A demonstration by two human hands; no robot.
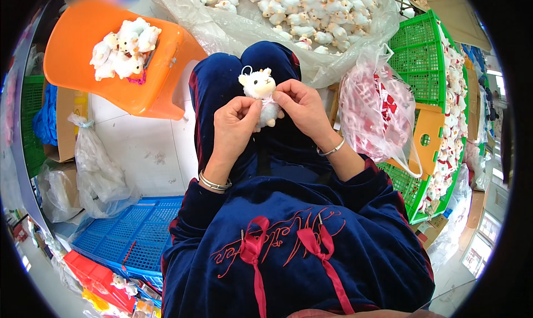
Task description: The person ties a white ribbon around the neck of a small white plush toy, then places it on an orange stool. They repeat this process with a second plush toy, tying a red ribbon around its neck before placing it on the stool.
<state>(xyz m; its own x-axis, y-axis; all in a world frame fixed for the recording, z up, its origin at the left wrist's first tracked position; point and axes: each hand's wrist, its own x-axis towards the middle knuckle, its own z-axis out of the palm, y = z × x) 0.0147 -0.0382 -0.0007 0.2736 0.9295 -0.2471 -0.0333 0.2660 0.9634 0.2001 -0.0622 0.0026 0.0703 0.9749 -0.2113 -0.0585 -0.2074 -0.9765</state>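
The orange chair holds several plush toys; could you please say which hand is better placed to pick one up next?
Probably the left hand: it is nearer the orange chair, while the right hand is on the far side of the held plush toy.

Left of the left hand (237,122), passage opens over the pale tiled floor (150,137) between the orange plastic chair (130,94) and blue mesh plastic crate (127,232). Rightward, 1 bulging translucent plastic bag (375,107) and green mesh plastic crate (417,65) obstruct.
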